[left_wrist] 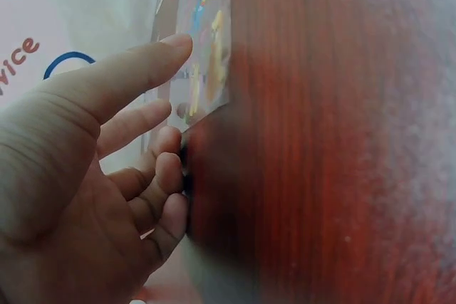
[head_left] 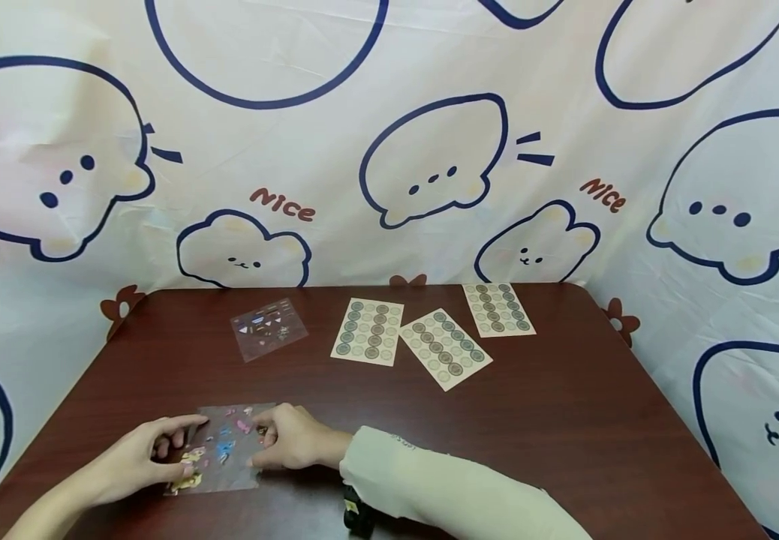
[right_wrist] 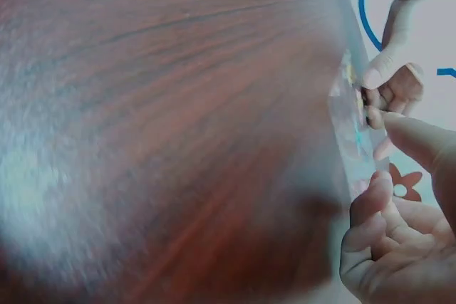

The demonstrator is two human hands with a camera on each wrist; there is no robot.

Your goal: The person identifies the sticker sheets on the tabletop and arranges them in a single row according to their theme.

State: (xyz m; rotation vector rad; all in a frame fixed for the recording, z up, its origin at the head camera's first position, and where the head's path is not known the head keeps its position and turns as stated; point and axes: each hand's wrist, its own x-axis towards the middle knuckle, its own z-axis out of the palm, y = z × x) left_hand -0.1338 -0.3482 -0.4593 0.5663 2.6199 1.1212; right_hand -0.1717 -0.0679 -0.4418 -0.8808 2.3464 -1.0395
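A clear sheet of colourful stickers [head_left: 236,474], blue, pink and yellow, lies flat on the table's near left part. At its left edge is my left hand [head_left: 129,459], thumb and index fingertip touching the sheet; the left wrist view shows the other fingers [left_wrist: 169,172] loosely bent against the tabletop. My right hand [head_left: 295,439] rests on the sheet's right side with thumb and index finger apart. In the right wrist view its thumb [right_wrist: 420,137] is stretched out and the other fingers are bent. Neither hand pinches the sheet between its fingers.
Farther back on the dark wooden table [head_left: 531,420] lies another clear sticker sheet [head_left: 269,330]. Three cream sheets of round stickers [head_left: 367,331] lie to its right. A black object [head_left: 357,514] sits below the right sleeve. Printed cloth [head_left: 335,157] encloses the back and sides.
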